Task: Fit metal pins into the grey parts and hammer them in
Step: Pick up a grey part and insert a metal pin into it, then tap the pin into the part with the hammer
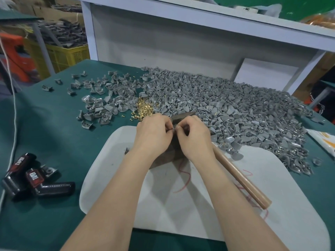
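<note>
Head view: left hand (153, 132) and right hand (194, 136) pinched together on something tiny, black-red "TAPER"-lettered tools (34, 175) nearby.

Grey parts (226, 105), brass-gold pins (144, 110), green tabletop (54, 138)

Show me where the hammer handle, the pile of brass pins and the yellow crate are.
hammer handle (241, 180), head view, middle of wooden shaft
pile of brass pins (144, 110), head view, centre of heap
yellow crate (61, 56), head view, front wall
</note>
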Demonstrator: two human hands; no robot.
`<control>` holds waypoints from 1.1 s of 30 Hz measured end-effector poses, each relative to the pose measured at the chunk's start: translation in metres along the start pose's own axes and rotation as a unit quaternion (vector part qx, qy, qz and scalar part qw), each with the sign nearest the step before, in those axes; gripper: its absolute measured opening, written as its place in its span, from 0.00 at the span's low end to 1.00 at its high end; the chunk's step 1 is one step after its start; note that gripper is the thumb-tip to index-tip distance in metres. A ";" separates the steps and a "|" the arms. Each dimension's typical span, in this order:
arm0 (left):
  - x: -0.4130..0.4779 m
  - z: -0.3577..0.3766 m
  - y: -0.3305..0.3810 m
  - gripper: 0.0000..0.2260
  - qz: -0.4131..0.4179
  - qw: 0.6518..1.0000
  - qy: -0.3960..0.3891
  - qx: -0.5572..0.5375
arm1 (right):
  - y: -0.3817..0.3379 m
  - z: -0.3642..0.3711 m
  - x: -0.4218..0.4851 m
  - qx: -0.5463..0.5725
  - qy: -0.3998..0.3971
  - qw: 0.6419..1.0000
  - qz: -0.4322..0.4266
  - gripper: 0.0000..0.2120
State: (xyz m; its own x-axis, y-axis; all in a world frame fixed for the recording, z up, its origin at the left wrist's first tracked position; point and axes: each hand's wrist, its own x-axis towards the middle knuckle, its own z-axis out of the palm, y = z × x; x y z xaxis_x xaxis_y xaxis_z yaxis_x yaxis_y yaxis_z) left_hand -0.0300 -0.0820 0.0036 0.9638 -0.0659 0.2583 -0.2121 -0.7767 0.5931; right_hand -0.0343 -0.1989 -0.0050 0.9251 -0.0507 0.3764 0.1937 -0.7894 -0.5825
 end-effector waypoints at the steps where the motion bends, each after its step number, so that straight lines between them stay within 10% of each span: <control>1: 0.000 0.000 0.000 0.02 0.001 1.000 0.002 0.001 | -0.001 0.000 0.000 -0.012 -0.003 1.000 -0.002 0.03; 26: -0.001 -0.001 0.001 0.03 -0.010 1.000 0.000 -0.012 | 0.023 -0.034 0.011 0.001 0.003 0.996 0.093 0.12; 33: -0.002 -0.001 0.000 0.03 -0.016 1.000 0.001 -0.022 | 0.036 -0.043 0.008 -0.153 -0.148 0.960 0.179 0.12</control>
State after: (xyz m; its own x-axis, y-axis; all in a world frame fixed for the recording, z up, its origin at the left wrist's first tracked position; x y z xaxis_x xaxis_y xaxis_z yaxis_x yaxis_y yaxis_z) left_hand -0.0317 -0.0817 0.0037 0.9700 -0.0396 0.2398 -0.1875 -0.7499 0.6344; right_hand -0.0344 -0.2540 0.0078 0.9758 -0.2114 -0.0567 -0.2169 -0.8995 -0.3793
